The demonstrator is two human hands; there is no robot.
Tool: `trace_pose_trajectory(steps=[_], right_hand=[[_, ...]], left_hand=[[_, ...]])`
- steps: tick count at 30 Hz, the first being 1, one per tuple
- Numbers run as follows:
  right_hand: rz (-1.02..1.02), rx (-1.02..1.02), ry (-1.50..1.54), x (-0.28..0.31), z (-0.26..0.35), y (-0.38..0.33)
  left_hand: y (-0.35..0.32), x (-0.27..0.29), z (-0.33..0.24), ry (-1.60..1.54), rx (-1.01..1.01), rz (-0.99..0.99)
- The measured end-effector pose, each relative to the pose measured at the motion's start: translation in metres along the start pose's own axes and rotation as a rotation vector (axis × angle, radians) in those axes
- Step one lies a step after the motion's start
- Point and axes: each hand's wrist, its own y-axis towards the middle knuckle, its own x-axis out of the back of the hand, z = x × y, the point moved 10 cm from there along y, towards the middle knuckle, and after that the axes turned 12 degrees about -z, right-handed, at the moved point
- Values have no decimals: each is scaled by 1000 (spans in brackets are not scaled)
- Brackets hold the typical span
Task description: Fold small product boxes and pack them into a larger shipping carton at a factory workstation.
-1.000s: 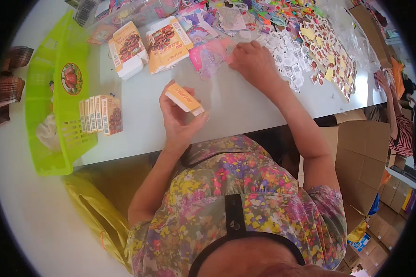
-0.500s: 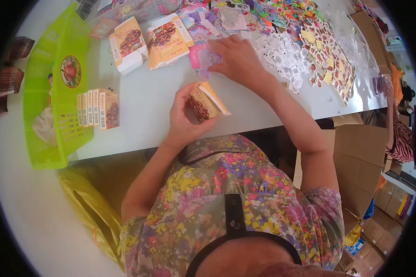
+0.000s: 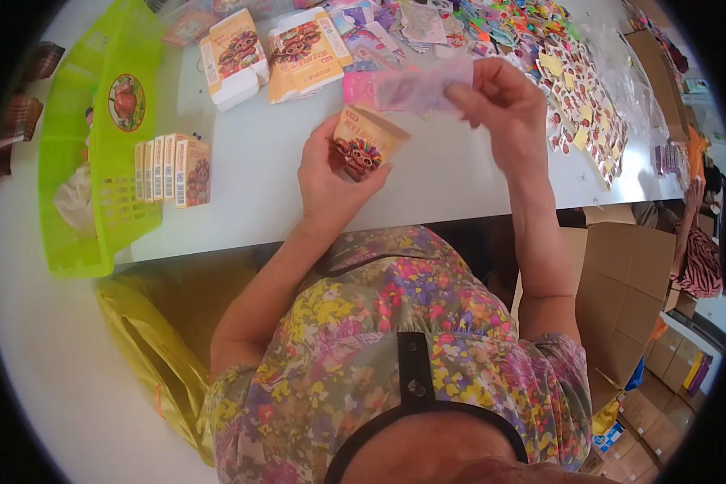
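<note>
My left hand (image 3: 331,181) grips a small yellow-orange printed carton (image 3: 365,143) with a cartoon face, held tilted above the white table (image 3: 444,189). Just to its right my right hand (image 3: 504,101) pinches a thin pale pink sheet packet (image 3: 423,85) between thumb and fingers, level with the carton's upper end. A row of finished small cartons (image 3: 172,171) stands upright at the table's left. Flat stacks of the same cartons (image 3: 274,52) lie farther back.
A bright green plastic basket (image 3: 89,173) sits at the left edge of the table. Colourful stickers and small packets (image 3: 573,89) cover the far right of the table. A yellow bag (image 3: 161,339) is below the table; cardboard boxes (image 3: 629,282) stand at the right.
My right hand has lifted the pink sheet packet off the table and brought it toward the carton. My left hand has turned the carton so its printed face shows and raised it slightly.
</note>
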Motion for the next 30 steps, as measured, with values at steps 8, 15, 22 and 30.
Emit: trace_pose_trajectory(steps=[8, 15, 22, 30], right_hand=[[-109, 285, -387, 16, 25, -27], [-35, 754, -584, -10, 32, -58], [-195, 651, -463, 38, 8, -47], [-339, 311, -1036, 139, -81, 54]], left_hand=[[-2, -16, -21, 213, -305, 1], [-13, -27, -24, 304, -336, 90], [-10, -37, -9, 31, -74, 119], [-14, -76, -13, 130, -339, 250]])
